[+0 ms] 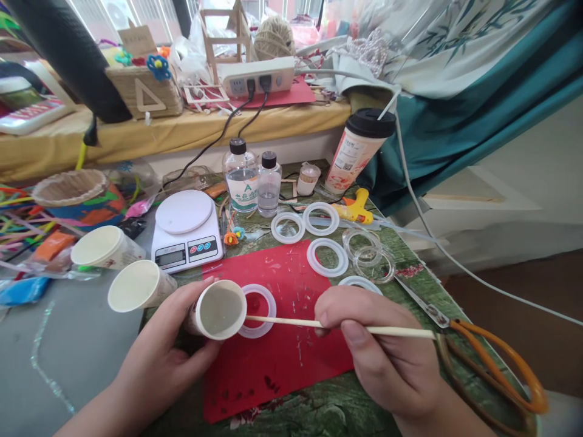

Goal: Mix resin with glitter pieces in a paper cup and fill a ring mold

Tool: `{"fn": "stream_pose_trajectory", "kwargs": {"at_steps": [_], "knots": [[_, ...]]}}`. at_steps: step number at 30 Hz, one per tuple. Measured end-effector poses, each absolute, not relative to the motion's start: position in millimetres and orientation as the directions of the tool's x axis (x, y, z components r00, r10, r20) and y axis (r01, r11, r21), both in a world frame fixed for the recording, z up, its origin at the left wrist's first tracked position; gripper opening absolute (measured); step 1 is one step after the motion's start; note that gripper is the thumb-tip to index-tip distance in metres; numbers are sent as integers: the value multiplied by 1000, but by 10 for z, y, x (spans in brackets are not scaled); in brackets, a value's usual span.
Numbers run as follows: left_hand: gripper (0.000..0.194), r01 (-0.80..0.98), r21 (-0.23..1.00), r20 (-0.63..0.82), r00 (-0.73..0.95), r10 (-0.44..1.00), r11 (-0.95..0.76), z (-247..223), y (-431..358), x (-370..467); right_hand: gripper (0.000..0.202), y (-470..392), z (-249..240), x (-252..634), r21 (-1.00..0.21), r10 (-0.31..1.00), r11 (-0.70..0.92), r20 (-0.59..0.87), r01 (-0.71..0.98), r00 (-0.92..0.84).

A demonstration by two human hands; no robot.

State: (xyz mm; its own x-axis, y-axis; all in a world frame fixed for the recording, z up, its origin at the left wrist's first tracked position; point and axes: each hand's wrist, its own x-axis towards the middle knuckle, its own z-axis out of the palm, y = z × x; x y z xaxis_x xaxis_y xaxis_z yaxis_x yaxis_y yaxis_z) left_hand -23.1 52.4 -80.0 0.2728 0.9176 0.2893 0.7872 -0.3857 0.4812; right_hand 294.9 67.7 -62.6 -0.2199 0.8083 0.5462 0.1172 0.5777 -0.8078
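The paper cup [220, 309] is small and white, tipped on its side with the open mouth facing the camera; a shallow layer of pale liquid shows inside. The left hand [170, 346] is wrapped around its wall, thumb on the upper rim and fingers closed beneath, so the cup lies fully within the grasp. A thin wooden stick [337, 328] runs level from the cup's rim to the right. The right hand [387, 352] pinches it between thumb and curled fingers near mid-length, the far end projecting past the hand.

The cup sits over the left part of a red sheet [282, 358]. A white ring [259, 309] lies on the sheet directly behind the cup. More white rings [327, 256] lie beyond and right of the cup. A kitchen scale [186, 230] stands behind the cup, two empty cups [136, 285] left of it. Orange scissors [492, 358] lie well to its right.
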Motion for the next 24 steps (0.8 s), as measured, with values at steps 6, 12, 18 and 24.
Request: {"fn": "stream_pose_trajectory", "kwargs": {"at_steps": [6,12,18,24], "knots": [[52,799,458,285,283,916,-389,-790,537,-231,20,713,-632,2977,-795,825,562,524,227,-210],[52,803,447,294,283,913,-393,-787,536,-230,21,653,-749,2987,-810,842,526,538,260,-25],[53,801,460,283,276,919,-382,-802,531,-231,24,636,-763,2980,-829,822,532,554,170,128],[51,810,440,289,282,915,-388,-802,528,-238,26,611,-740,2997,-863,863,503,504,39,31]]}}
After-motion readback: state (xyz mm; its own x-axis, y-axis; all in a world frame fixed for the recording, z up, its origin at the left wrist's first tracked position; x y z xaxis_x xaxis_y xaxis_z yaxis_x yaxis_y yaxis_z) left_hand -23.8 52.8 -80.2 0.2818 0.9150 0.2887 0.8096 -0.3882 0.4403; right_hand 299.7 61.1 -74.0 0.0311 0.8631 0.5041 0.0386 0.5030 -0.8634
